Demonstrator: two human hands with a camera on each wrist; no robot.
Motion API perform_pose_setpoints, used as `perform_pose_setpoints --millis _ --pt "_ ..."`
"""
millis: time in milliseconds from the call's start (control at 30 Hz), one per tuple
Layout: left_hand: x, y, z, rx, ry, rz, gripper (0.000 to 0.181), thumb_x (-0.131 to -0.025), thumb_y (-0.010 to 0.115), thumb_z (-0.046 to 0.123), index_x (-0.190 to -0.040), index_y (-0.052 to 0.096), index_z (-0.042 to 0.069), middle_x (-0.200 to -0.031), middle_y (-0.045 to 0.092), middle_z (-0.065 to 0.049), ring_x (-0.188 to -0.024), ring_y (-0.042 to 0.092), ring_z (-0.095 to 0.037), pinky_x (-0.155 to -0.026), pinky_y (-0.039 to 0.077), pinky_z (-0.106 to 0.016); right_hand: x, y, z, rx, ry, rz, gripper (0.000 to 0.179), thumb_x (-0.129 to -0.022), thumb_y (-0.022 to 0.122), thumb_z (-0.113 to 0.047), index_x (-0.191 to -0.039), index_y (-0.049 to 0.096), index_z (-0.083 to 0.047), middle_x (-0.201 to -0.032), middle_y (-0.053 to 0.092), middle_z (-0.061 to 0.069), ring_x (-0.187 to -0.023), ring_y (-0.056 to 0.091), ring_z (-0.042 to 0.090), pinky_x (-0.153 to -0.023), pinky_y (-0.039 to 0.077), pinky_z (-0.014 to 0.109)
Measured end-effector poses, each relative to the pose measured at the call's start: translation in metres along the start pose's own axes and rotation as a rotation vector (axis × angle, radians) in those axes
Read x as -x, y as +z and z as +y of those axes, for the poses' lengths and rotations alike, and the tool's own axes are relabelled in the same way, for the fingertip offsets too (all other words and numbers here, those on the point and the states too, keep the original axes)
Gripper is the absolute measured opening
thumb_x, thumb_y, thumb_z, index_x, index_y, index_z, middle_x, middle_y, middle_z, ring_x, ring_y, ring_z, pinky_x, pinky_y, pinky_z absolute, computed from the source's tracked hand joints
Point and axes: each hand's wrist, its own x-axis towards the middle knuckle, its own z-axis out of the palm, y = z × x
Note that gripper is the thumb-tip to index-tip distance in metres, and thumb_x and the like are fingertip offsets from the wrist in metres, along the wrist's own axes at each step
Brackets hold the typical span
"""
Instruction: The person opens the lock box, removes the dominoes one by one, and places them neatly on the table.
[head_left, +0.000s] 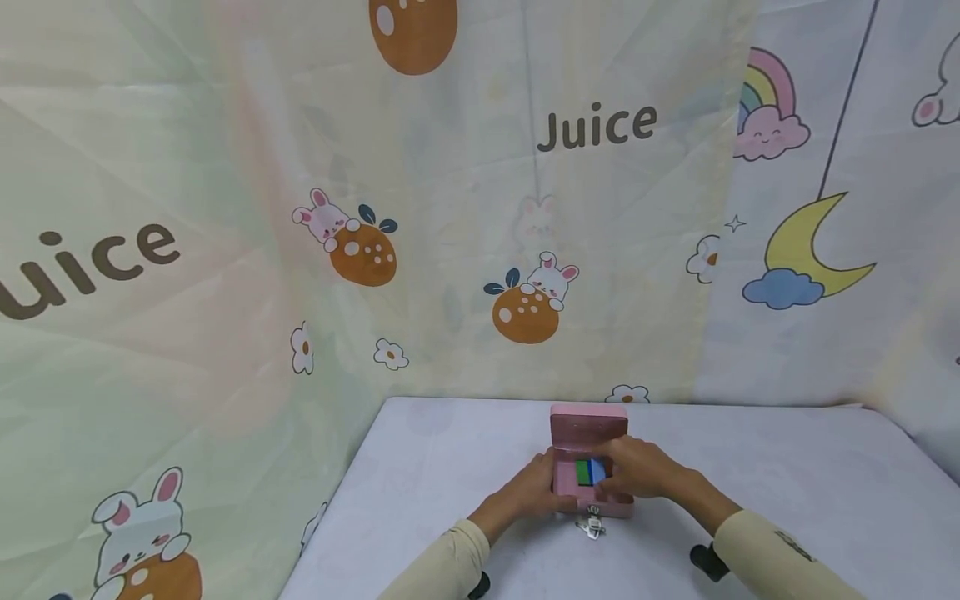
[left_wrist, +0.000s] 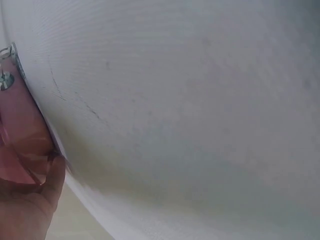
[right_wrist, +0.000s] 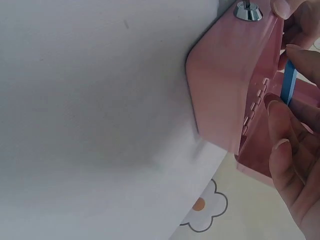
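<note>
A small pink metal lockbox stands on the table with its lid raised at the back. My left hand holds its left side, fingers at the back corner and thumb toward the front. In the left wrist view, that hand lies against the box wall. My right hand reaches over the right wall and pinches a thin, flat blue piece between thumb and fingers. From the head, a green part shows right beside the blue one; whether they are joined I cannot tell. Keys hang at the front lock.
The white table reaches back to a printed curtain. Dark straps sit below the sleeves at both wrists. The raised lid stands behind both hands.
</note>
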Motion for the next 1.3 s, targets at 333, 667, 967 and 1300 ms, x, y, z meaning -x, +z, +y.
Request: perform_pose_setpoints --millis 333,667,967,1300 --pt "0.002 0.001 0.000 0.000 -0.046 0.004 0.089 -0.082 0.081 0.045 -0.153 0.028 0.029 -0.138 0.055 0.005 -0.120 0.053 -0.012 -0.107 0.047 -0.040 0.011 -0.011 0.004 -0.007 0.049 -0.010 0.046 -0.076 0.088 -0.023 -0.116 0.072 -0.010 -0.077 0.060 -0.009 -0.078 0.054 0.013 -0.065 0.049 0.030" --pt "0.003 0.001 0.002 -0.005 -0.052 -0.001 0.090 -0.082 0.081 0.046 -0.153 0.028 0.028 -0.138 0.056 0.004 -0.120 0.053 -0.014 -0.108 0.047 -0.040 0.017 -0.016 0.012 -0.015 0.031 -0.049 0.049 -0.076 0.088 -0.026 -0.116 0.072 -0.003 -0.081 0.066 -0.008 -0.079 0.058 0.017 -0.072 0.055 0.037" --pt "0.003 0.001 0.001 -0.005 -0.053 0.002 0.090 -0.083 0.079 0.049 -0.154 0.026 0.030 -0.140 0.054 0.007 -0.124 0.051 -0.012 -0.109 0.046 -0.041 0.020 -0.021 0.020 -0.035 0.001 -0.065 0.047 -0.078 0.086 -0.029 -0.116 0.072 -0.006 -0.084 0.065 -0.008 -0.082 0.059 0.018 -0.069 0.053 0.031" --pt "0.004 0.000 0.001 -0.008 -0.026 0.009 0.090 -0.083 0.080 0.047 -0.154 0.028 0.026 -0.138 0.055 0.003 -0.121 0.053 -0.013 -0.107 0.048 -0.040 0.024 -0.025 0.031 -0.022 0.062 -0.064 0.053 -0.077 0.087 -0.029 -0.121 0.070 -0.005 -0.088 0.067 -0.008 -0.086 0.059 0.017 -0.073 0.054 0.033"
